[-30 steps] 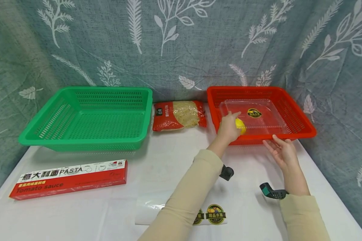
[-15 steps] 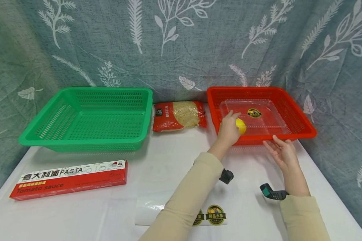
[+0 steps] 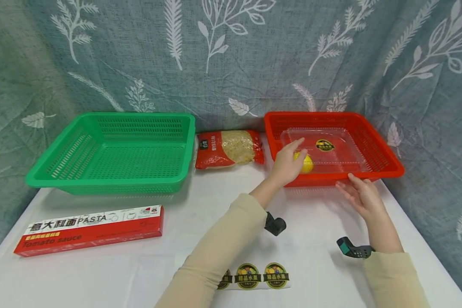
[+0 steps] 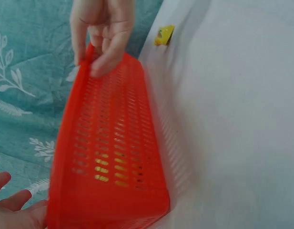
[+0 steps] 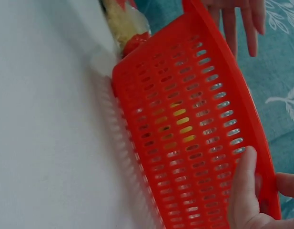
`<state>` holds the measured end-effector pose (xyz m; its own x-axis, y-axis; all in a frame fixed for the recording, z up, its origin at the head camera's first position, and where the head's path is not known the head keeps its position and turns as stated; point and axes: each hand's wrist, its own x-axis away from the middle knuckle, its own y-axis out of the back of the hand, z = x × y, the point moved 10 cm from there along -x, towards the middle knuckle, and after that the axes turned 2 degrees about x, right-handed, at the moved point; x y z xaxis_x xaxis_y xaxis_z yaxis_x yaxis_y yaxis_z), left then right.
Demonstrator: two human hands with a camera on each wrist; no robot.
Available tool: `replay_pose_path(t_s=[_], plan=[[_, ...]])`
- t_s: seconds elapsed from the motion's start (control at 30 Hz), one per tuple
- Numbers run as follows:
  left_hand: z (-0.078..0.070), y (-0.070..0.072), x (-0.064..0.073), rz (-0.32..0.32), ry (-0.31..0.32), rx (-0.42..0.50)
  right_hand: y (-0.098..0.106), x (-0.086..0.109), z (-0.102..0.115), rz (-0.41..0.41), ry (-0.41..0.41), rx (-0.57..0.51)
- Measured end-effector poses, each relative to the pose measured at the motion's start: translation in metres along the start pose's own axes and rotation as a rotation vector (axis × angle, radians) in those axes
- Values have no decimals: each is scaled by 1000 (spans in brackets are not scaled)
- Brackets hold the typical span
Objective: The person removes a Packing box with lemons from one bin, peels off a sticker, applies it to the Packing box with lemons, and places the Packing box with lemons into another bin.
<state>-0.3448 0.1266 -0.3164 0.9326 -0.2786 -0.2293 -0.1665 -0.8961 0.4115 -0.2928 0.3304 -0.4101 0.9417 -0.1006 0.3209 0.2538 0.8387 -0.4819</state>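
My left hand [image 3: 286,164] is over the near left corner of the red basket [image 3: 381,160], fingers extended, beside a yellow lemon [image 3: 305,163] inside it. The spread fingers also show in the left wrist view, at the lower left. A clear plastic lid-like tray [image 3: 342,156] with a round fruit sticker [image 3: 325,145] lies in the basket by the lemon. My right hand [image 3: 363,194] holds the basket's near rim, thumb on one side and fingers on the other; its thumb [image 5: 246,186] lies against the perforated wall. Through the slots the lemon shows as yellow patches.
Left stands a green basket [image 3: 109,186]; a red pasta bag [image 3: 231,149] sits between the baskets. A pasta box [image 3: 90,231] lies at front left, a sticker strip [image 3: 248,276] under the left forearm. A small yellow packet [image 4: 164,35] lies near the table's right edge.
My left hand has drawn back to the left from the lemon, its fingers straightening, and more of the lemon shows. The right wrist has shifted slightly to the right while that hand stays at the rim.
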Motion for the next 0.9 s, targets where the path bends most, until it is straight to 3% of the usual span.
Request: replay_pose_path(t_s=[0.17,0.3,0.6,0.73,0.9], plan=[[-5,9,9,36,-10,0,-20,22,2,108,-29,217],[-13,14,17,80,-62,-25,-24,27,3,156,11,442],[-17,18,41,191,-146,-104,-32,35,7,87,185,1004],[-14,28,54,203,-184,-211,-36,37,10,51,265,1126],[-6,46,69,201,-227,-335,-58,50,16,67,423,1294]])
